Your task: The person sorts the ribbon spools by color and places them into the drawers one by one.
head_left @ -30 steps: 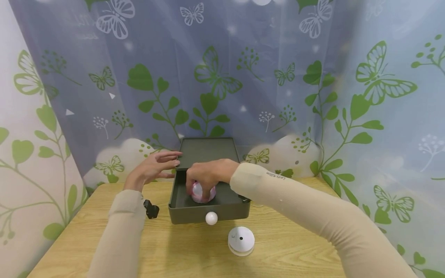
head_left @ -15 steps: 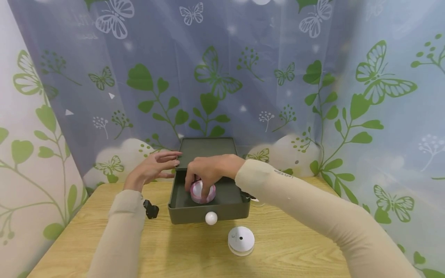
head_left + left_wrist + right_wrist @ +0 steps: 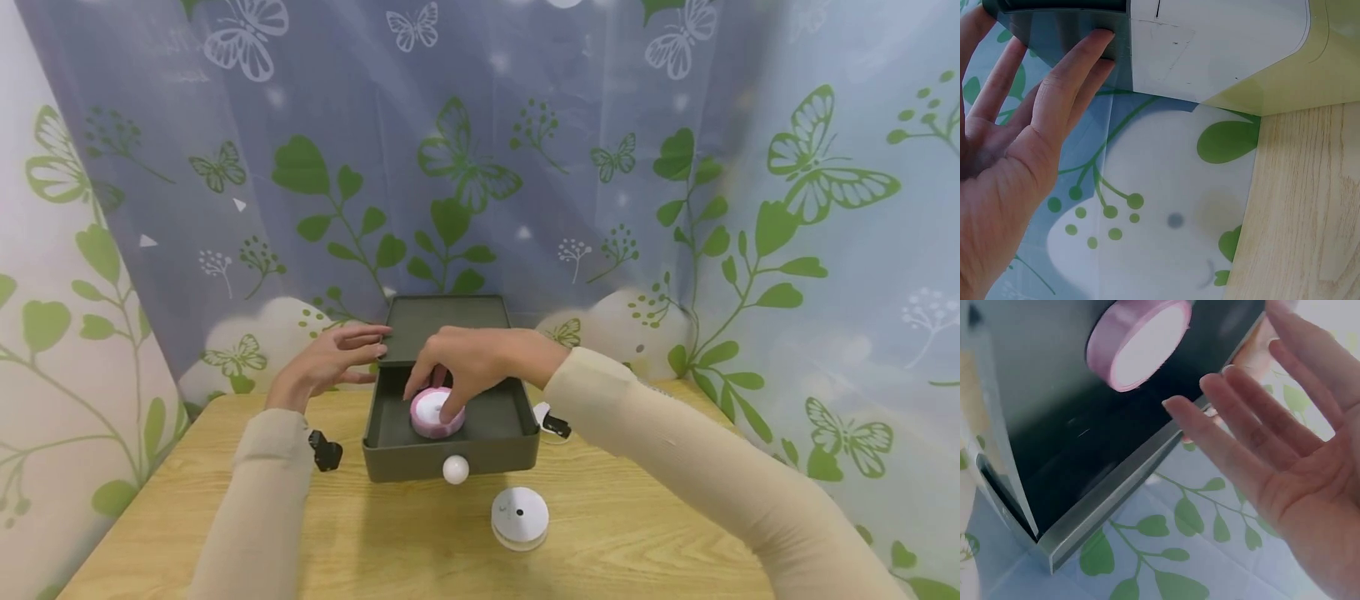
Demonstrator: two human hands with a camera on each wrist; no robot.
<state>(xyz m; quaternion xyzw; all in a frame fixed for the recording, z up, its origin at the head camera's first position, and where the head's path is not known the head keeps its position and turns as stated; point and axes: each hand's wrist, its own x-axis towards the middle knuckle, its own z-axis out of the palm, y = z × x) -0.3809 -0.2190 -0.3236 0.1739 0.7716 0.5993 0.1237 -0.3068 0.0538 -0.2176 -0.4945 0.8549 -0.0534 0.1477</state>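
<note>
A roll of pink ribbon (image 3: 426, 422) with a white face lies flat inside the pulled-out drawer (image 3: 405, 463) of a dark grey box (image 3: 446, 321). Just above the roll hovers my right hand (image 3: 476, 360), fingers spread. The right wrist view shows these fingers (image 3: 1241, 434) relaxed and apart from the ribbon roll (image 3: 1147, 347), holding nothing. At the box's left side is my left hand (image 3: 326, 364), its fingers extended. In the left wrist view its fingertips (image 3: 1102, 39) rest against or very near the box wall (image 3: 1119, 62).
A white-faced spool (image 3: 520, 515) lies on the wooden table (image 3: 637, 525) in front of the drawer's round white knob (image 3: 456, 470). Another pale item (image 3: 542, 412) is partly hidden beside the drawer's right side. A patterned curtain (image 3: 555, 200) stands close behind the box.
My right hand has loosened from the pink ribbon roll and drawn up and to the right, leaving it in the drawer. My left hand stays in place.
</note>
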